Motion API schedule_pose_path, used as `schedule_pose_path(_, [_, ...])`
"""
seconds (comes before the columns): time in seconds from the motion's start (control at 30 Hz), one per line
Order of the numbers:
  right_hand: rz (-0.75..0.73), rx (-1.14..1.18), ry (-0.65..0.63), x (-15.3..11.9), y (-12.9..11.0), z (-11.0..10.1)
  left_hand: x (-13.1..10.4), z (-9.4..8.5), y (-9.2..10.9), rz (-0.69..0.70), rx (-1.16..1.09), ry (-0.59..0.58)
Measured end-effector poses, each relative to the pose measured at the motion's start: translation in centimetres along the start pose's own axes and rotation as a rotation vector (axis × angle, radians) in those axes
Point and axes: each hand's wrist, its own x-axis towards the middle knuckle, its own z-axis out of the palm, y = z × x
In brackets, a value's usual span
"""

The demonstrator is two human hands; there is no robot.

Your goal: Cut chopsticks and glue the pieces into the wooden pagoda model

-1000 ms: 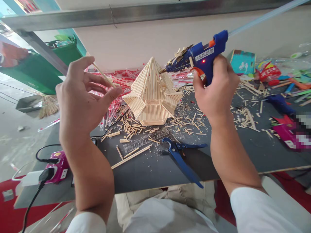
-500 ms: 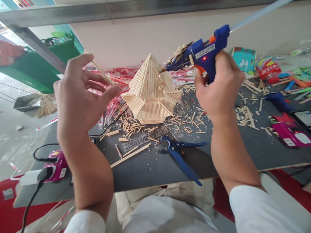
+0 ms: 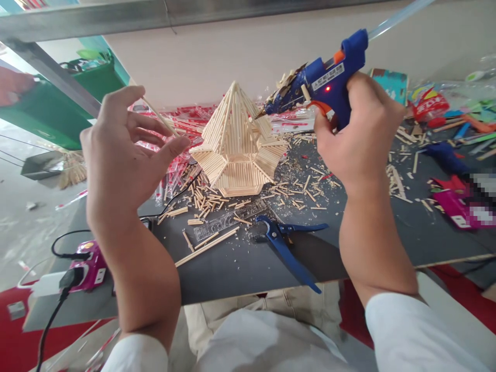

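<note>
A small house-like model of thin wooden sticks point(image 3: 239, 173), with a pointed roof and flared lower panels, stands on the dark table. My right hand point(image 3: 362, 132) grips a blue hot glue gun point(image 3: 329, 77), fingers around its handle and orange trigger. A red light glows on the gun, and a clear glue stick point(image 3: 399, 20) juts from its back. The gun's nozzle is at the roof's right slope; whether it touches I cannot tell. To the left of the model, my left hand point(image 3: 124, 150) pinches a thin wooden stick point(image 3: 160, 118) between thumb and fingers, apart from the roof.
Blue cutting pliers point(image 3: 284, 248) lie at the table's front, beside a clear ruler point(image 3: 213, 227) and loose sticks point(image 3: 209, 247). Stick offcuts point(image 3: 209, 201) surround the model. Red-and-clear plastic wrapping point(image 3: 182, 121) lies behind. Purple power strips point(image 3: 90, 266) sit at left and right. A metal beam crosses above.
The view has shifted slightly, so the model sits a little further left. My right hand with the glue gun has moved slightly right; the nozzle stays by the roof. Both grips are unchanged.
</note>
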Motion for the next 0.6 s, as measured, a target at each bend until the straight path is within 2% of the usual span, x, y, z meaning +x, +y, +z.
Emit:
schedule_pose_path(0.43, [0.005, -0.077, -0.125, 0.0, -0.3, -1.1, 0.1, 0.2, -0.2, 0.009, 0.034, 0.006])
schedule_pose_path(0.6, [-0.068, -0.079, -0.101, 0.0, 0.0, -1.3, 0.0, 0.2, -0.3, 0.006, 0.039, 0.0])
